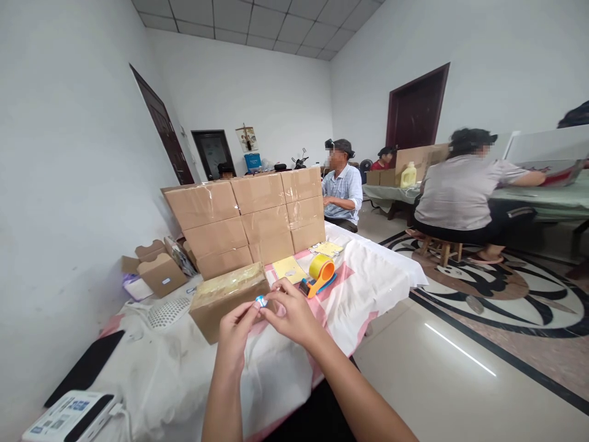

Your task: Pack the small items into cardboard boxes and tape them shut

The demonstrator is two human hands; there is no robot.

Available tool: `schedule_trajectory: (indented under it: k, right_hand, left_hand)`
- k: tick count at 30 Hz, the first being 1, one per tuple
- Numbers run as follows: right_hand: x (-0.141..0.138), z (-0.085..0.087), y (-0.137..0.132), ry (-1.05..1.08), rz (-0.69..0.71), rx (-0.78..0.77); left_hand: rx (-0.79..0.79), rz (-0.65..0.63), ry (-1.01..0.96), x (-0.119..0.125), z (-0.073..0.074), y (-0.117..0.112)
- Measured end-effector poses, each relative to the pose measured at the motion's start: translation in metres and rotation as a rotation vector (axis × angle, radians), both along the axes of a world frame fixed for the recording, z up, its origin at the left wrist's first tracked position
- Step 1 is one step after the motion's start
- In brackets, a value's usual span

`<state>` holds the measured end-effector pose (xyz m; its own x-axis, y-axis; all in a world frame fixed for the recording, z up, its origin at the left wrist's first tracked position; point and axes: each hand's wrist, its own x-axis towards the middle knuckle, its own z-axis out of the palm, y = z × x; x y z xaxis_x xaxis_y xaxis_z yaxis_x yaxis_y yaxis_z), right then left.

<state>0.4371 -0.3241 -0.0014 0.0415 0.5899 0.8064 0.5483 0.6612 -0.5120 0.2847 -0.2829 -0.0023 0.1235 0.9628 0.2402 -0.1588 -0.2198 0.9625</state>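
Observation:
A small blue-and-white item, too small to name, is pinched between the fingertips of my two hands. My left hand grips it from the left with thumb and forefinger. From the right, my right hand has its thumb and fingers closed in at the item. Just behind my hands sits a taped cardboard box. An orange tape dispenser with a yellow roll lies on the cloth beyond my right hand. Near it is a yellow sheet with a pale piece on top.
Stacked cardboard boxes form a wall across the table. Open cartons stand at the left, and a white device with a cable lies at the near left corner. Other people sit behind the boxes and at a table on the right.

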Motion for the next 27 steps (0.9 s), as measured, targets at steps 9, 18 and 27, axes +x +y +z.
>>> schedule_trajectory:
  k: [9, 18, 27]
  right_hand:
    - [-0.0046, -0.0013, -0.0014, -0.221, -0.176, 0.043]
    - [-0.0062, -0.0029, -0.0030, -0.182, -0.139, -0.017]
    - [-0.0036, -0.0082, -0.0031, -0.213, -0.141, 0.036]
  left_hand:
    - [0.077, 0.048, 0.144, -0.0028, 0.0003, 0.0002]
    - [0.130, 0.092, 0.228, -0.0032, 0.0017, -0.0018]
    - [0.142, 0.069, 0.247, -0.0030, 0.0036, -0.0034]
